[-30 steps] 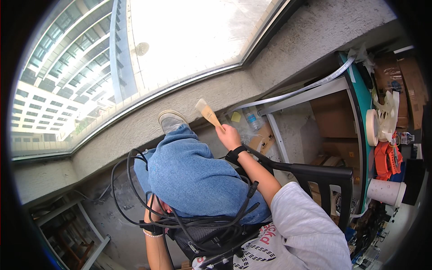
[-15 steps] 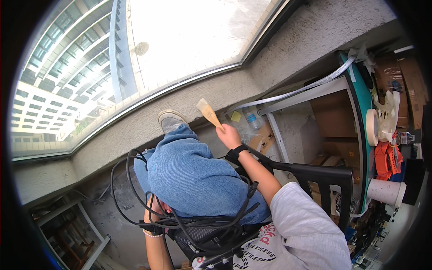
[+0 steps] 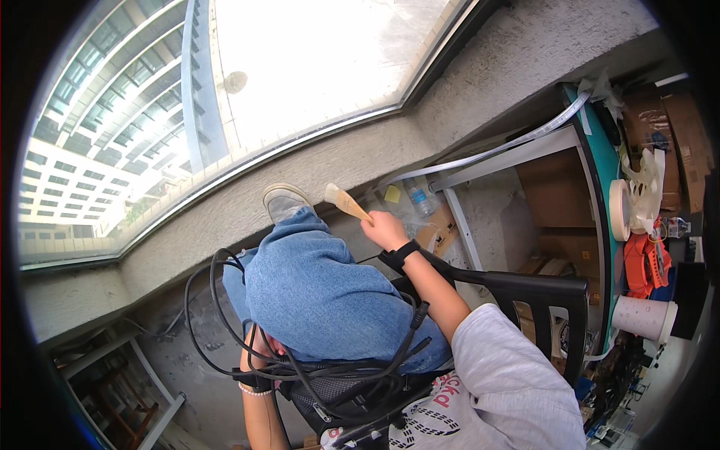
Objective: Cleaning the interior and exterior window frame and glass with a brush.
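A flat wooden paintbrush (image 3: 347,203) has pale bristles (image 3: 331,193). The right hand (image 3: 386,230) grips its handle (image 3: 361,214); the left hand (image 3: 262,343) is too hidden to tell.

Passage, right hand (image 3: 386,231): open gap at left, between brush (image 3: 346,202) and denim knee (image 3: 300,259); narrower gap, brush to shoe (image 3: 287,201). Obstacles, far: concrete sill (image 3: 367,159), window (image 3: 315,67) beyond. Obstacles, right: black chair (image 3: 495,280), pale table leg (image 3: 463,229). Left hand (image 3: 262,343), near: hemmed by looped black cables (image 3: 337,369) and knee, partly hidden
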Demonstrator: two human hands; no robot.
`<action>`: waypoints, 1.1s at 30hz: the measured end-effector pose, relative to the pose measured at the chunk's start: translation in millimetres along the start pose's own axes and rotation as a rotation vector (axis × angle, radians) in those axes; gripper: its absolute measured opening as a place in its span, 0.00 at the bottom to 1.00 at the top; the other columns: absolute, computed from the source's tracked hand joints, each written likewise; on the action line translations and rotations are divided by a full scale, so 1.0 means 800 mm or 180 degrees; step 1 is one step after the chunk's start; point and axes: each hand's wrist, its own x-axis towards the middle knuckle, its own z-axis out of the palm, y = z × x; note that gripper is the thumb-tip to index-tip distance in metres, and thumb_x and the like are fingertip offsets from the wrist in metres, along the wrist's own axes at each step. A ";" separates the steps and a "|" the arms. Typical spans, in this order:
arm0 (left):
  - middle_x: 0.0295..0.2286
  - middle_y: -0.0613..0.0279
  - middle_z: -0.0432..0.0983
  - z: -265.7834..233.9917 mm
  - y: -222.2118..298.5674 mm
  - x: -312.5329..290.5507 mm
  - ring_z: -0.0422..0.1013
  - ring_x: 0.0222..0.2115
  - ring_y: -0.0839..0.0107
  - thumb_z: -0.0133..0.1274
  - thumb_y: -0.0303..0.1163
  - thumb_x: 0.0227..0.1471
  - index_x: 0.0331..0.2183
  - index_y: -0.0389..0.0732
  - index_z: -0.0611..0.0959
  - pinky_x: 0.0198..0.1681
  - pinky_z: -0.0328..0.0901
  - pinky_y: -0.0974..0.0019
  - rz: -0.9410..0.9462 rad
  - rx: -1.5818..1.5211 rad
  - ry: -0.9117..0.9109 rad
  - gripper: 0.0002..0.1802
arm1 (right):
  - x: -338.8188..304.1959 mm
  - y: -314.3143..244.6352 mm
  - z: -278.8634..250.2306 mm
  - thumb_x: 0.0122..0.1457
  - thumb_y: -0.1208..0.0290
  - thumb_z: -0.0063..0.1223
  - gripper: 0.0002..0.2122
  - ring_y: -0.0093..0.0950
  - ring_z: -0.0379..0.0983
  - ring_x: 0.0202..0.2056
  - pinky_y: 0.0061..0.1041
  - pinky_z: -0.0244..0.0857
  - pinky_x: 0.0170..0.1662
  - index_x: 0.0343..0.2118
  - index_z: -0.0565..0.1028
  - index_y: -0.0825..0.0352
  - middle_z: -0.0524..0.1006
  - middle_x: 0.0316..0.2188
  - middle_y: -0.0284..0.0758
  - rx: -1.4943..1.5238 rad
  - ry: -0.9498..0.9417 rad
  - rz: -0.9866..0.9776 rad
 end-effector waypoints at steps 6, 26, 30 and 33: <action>0.08 0.60 0.66 -0.009 -0.009 0.007 0.62 0.06 0.71 0.34 0.46 0.49 0.15 0.37 0.70 0.08 0.58 0.73 0.0098 -0.0241 -0.0241 0.25 | 0.000 0.002 0.010 0.45 0.63 0.40 0.13 0.42 0.67 0.24 0.38 0.60 0.27 0.17 0.69 0.69 0.71 0.19 0.45 0.0042 0.0339 -0.0030; 0.10 0.60 0.68 -0.015 -0.014 0.018 0.65 0.08 0.72 0.34 0.47 0.50 0.19 0.35 0.72 0.07 0.59 0.76 -0.0083 -0.0406 -0.0483 0.25 | 0.019 0.031 0.033 0.50 0.59 0.40 0.17 0.45 0.66 0.27 0.36 0.58 0.28 0.22 0.68 0.72 0.70 0.19 0.48 0.0980 0.0999 0.0604; 0.11 0.60 0.68 -0.017 -0.016 0.017 0.65 0.08 0.73 0.34 0.47 0.50 0.18 0.35 0.72 0.08 0.59 0.76 -0.0061 -0.0222 -0.0248 0.25 | 0.030 0.056 0.017 0.51 0.61 0.38 0.17 0.44 0.67 0.26 0.34 0.58 0.28 0.24 0.68 0.74 0.70 0.20 0.48 0.1078 0.1241 0.0876; 0.10 0.60 0.68 -0.022 -0.018 0.018 0.64 0.08 0.73 0.33 0.47 0.50 0.18 0.36 0.72 0.08 0.58 0.76 -0.0072 -0.0298 -0.0257 0.26 | 0.026 0.057 0.013 0.51 0.60 0.36 0.17 0.46 0.66 0.31 0.36 0.59 0.32 0.25 0.68 0.73 0.70 0.24 0.50 0.1332 0.1123 0.1103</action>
